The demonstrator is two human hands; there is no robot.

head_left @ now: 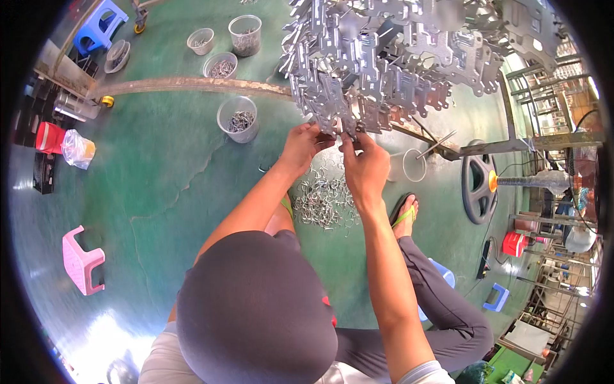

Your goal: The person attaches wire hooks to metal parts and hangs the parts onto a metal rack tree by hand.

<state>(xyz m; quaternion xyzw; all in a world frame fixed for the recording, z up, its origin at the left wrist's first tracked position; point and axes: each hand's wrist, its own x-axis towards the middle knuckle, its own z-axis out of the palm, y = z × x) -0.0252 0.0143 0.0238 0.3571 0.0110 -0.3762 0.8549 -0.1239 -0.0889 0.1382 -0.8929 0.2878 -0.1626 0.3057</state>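
Observation:
A dense cluster of grey stamped metal plates [396,57] hangs in front of me, in rows above both hands. My left hand [302,150] is closed, its fingertips pinching the lower edge of one hanging metal plate [325,112]. Close beside it on the right, my right hand [367,168] is also closed, with thumb and fingers gripping the bottom of a neighbouring metal plate. Anything small between the fingertips is hidden. Below the hands, a heap of small curved metal hooks [324,201] lies on the green floor between my feet.
A clear tub of metal pieces [238,120] stands left of the hands, with more tubs [245,37] behind a rusty frame bar [192,84]. A clear container [412,165] and a black handwheel [480,182] are at right. A pink stool [82,261] stands at far left.

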